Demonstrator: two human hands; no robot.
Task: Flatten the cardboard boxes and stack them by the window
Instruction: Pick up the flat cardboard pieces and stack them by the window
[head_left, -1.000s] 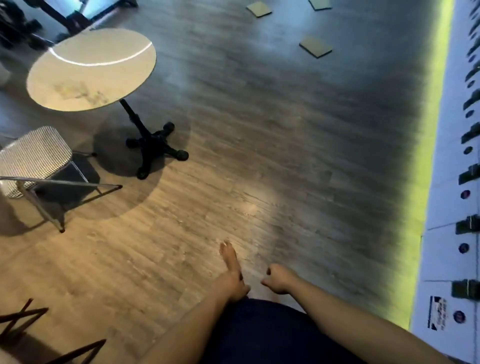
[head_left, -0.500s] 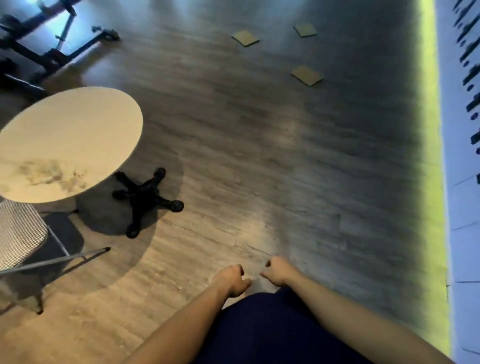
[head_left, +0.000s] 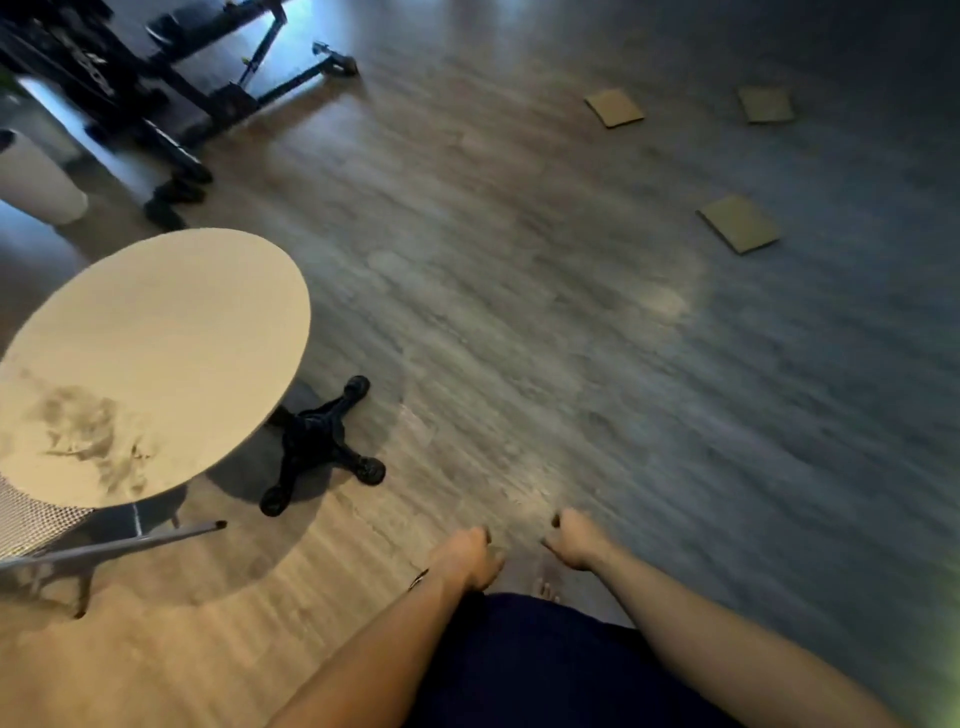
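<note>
1. Walking across the grey-brown wood-plank floor (head_left: 519, 322) looks like the step in hand: both arms hang low in front of the body, carrying nothing.
2. Left hand (head_left: 467, 558) is curled into a loose fist, gripping nothing; right hand (head_left: 574, 540) is likewise loosely clenched and empty.
3. Three flat brown cardboard squares lie on the floor well ahead and to the right: the nearest piece (head_left: 740, 223), a second piece (head_left: 614, 107) farther off, and a third piece (head_left: 766, 104) beside that one. All look already flattened, each lying apart from the others.
4. To the left stands a round pale marble-topped table (head_left: 156, 364) on a black four-footed base (head_left: 322, 447).
5. Next, I judge, comes reaching the nearest piece, stooping, and gathering the pieces. No window shows here.
</note>
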